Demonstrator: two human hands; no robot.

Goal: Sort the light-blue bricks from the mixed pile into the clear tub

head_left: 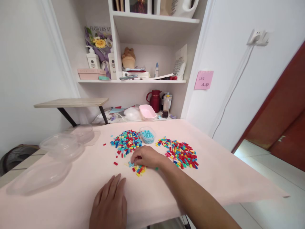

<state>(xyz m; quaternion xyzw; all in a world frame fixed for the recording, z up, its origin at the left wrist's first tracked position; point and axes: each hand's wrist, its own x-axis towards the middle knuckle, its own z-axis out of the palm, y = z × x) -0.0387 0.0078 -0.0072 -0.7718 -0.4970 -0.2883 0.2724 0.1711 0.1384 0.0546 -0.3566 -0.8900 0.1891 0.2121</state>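
My left hand (110,202) lies flat on the pink-covered table (152,198) near its front edge, holding nothing. Further forward, my right hand (146,156) is curled with its fingertips down at a small pile of building bricks (140,170), mostly yellow, red and orange. A few light blue bricks (130,164) lie right by those fingertips; whatever is between the fingers is hidden. Just beyond the hand stands a small clear tub (147,140) with light blue bricks in it. A mixed brick heap (127,141) spreads to the tub's left, and another, largely red heap (183,154) to its right.
Several clear plastic containers (60,149) sit on the left of the table. Behind it are a pink tray (147,112), a red jug (155,101), a bottle of dark liquid (166,107) and white shelves (152,81). A small wooden stand (71,102) rises at back left.
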